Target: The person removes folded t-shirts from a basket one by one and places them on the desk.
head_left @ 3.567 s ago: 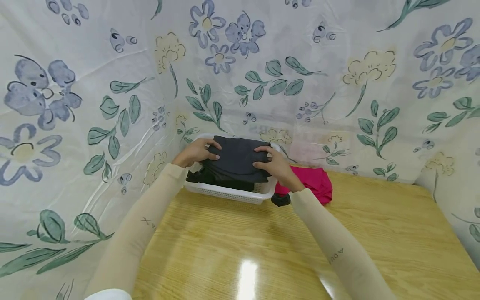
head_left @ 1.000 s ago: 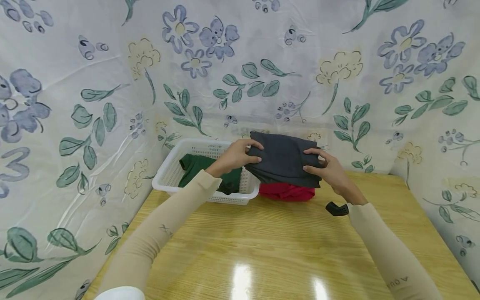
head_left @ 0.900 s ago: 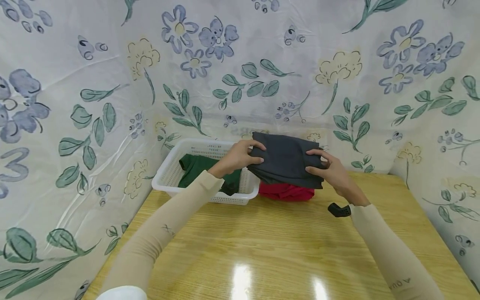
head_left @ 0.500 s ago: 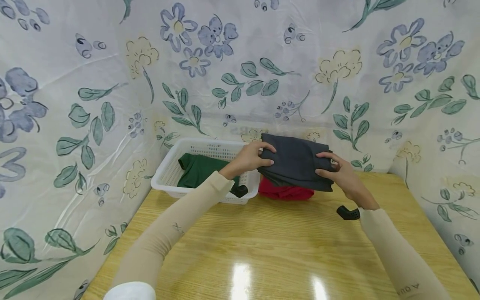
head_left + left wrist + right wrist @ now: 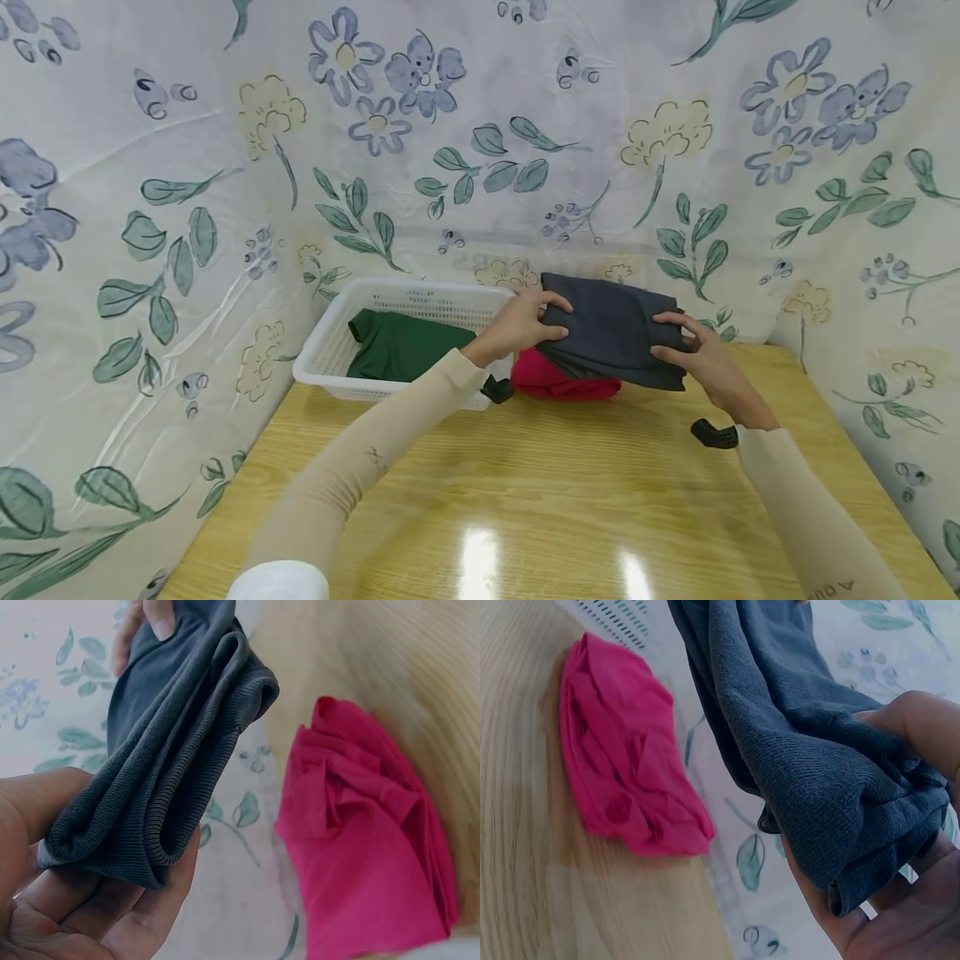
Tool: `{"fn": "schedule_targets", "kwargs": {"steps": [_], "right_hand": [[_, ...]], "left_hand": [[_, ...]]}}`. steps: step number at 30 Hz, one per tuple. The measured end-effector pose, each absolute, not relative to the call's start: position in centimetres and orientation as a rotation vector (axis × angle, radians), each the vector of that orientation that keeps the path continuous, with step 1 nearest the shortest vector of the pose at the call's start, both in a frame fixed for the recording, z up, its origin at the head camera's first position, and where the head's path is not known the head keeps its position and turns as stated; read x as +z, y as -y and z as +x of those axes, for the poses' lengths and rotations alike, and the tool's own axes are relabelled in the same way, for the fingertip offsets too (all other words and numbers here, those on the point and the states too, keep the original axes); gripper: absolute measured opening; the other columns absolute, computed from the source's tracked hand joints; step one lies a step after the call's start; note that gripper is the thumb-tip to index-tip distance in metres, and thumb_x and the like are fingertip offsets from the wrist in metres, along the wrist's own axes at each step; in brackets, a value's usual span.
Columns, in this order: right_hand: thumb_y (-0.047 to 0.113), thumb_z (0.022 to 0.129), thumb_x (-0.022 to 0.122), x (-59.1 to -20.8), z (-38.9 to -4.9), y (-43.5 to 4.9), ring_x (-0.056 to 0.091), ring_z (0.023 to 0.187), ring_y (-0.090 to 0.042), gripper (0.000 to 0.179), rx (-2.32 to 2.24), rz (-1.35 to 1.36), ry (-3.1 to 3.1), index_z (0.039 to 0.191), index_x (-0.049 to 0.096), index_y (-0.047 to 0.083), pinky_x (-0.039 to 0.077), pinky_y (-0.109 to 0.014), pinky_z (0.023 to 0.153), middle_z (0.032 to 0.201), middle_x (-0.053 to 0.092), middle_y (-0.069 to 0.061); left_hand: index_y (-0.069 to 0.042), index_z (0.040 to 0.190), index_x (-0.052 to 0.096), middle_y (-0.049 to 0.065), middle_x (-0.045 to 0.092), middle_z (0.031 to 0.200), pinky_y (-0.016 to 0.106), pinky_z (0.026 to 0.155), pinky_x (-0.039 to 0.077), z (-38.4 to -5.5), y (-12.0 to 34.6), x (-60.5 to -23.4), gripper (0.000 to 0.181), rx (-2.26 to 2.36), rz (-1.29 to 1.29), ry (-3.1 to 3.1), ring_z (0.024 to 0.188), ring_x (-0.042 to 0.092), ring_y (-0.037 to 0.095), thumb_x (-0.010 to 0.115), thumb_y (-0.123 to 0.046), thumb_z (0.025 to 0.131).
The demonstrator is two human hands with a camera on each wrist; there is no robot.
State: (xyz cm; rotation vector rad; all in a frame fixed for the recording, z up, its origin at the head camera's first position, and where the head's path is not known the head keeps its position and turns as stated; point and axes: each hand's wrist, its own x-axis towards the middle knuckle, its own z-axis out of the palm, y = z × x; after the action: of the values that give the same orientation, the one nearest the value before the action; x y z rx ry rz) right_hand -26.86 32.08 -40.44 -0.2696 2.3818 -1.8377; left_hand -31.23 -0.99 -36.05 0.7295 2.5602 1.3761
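Both hands hold up a folded dark grey garment, one at each end. My left hand pinches its left end, thumb on the near face. At the right end, my right hand grips it the same way. Ribbed folded edges of the garment show in the left wrist view. A folded pink garment lies on the table below, partly covered by the grey one in the head view. The right wrist view shows the grey cloth bunched in the fingers, apart from the pink garment.
A white perforated plastic basket stands at the back left, holding a folded green garment. Part of it is hidden behind the left forearm. The wooden table meets a floral cloth at the back and sides.
The grey garment has moved from over the basket to the right, past the pink garment, held by both hands throughout. The green garment in the basket has come into view.
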Motion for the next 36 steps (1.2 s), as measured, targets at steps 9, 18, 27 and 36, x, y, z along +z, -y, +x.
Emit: {"fn": "schedule_targets", "kwargs": {"steps": [9,18,27,36], "right_hand": [[0.025,0.097,0.074,-41.2,-26.3,-34.3,0.054,0.120,-0.017,0.058,-1.809,-0.230,-2.434,0.149,0.049,0.024,0.055,-0.026,0.086,0.162,0.023,-0.023],[0.025,0.099,0.073,-42.0,-25.7,-36.3,0.060,0.108,-0.006,0.056,-1.775,-0.190,-2.508,0.150,0.050,0.026,0.055,-0.026,0.082,0.159,0.029,-0.027],[0.026,0.099,0.072,-43.2,-25.4,-38.5,0.060,0.105,-0.006,0.058,-1.736,-0.126,-2.555,0.152,0.048,0.025,0.053,-0.024,0.081,0.155,0.034,-0.028],[0.029,0.099,0.072,-44.3,-24.9,-40.5,0.051,0.124,-0.028,0.062,-1.681,-0.045,-2.577,0.154,0.046,0.025,0.054,-0.025,0.082,0.164,0.019,-0.027]], "left_hand": [[-0.017,0.124,0.070,0.009,0.055,0.142,0.032,0.088,0.054,-31.5,-1.5,-37.0,0.032,1.343,0.747,-2.563,0.118,0.061,0.024,0.078,-0.014,0.094],[-0.018,0.125,0.071,0.011,0.058,0.139,0.034,0.092,0.052,-31.3,-4.0,-37.9,0.033,1.303,0.760,-2.590,0.116,0.060,0.024,0.078,-0.015,0.094],[-0.015,0.125,0.071,0.011,0.057,0.143,0.036,0.099,0.051,-31.2,-6.6,-39.3,0.032,1.319,0.787,-2.594,0.126,0.059,0.028,0.078,-0.013,0.094],[-0.017,0.126,0.070,0.010,0.057,0.139,0.035,0.098,0.052,-30.8,-9.4,-41.4,0.032,1.329,0.765,-2.592,0.125,0.058,0.027,0.077,-0.013,0.095]]}}
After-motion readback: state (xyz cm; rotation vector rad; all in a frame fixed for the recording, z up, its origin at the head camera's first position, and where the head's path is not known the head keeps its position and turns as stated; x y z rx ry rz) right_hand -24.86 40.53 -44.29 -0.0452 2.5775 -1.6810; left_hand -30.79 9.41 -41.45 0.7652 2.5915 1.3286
